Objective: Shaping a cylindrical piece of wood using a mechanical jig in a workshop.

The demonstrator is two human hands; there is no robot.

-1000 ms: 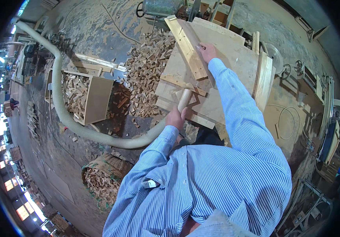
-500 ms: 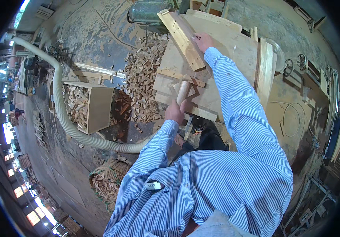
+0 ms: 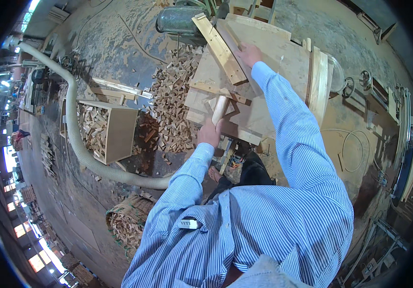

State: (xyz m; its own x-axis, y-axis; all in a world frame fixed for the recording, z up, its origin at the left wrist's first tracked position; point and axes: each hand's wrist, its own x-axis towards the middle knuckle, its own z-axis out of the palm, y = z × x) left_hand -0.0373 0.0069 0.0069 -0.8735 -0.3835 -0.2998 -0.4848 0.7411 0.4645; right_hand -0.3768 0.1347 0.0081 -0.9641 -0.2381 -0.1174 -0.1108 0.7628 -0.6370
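Observation:
My left hand point(image 3: 209, 133) is wrapped round a thick, round wooden handle point(image 3: 220, 109), which stands up from a wooden jig point(image 3: 228, 94) of strips at the near left of the worktable point(image 3: 283, 62). Farther off, my right hand point(image 3: 250, 54) is closed at the near end of a thin wooden strip point(image 3: 233, 36); its fingertips are partly hidden. Just left of that strip lies a long, pale wooden fence point(image 3: 220, 49), slanting across the board.
Small wood offcuts point(image 3: 175, 98) are heaped left of the table. Beyond them stand a box of offcuts point(image 3: 121, 132) and a pale ribbed hose point(image 3: 74, 115). A wicker basket point(image 3: 132, 211) sits lower left. A green motor point(image 3: 181, 20) adjoins the table's far end.
My right hand has shifted slightly nearer and right, and the thin strip shows more clearly beside the fence. My left hand stays on the handle, which leans a little more.

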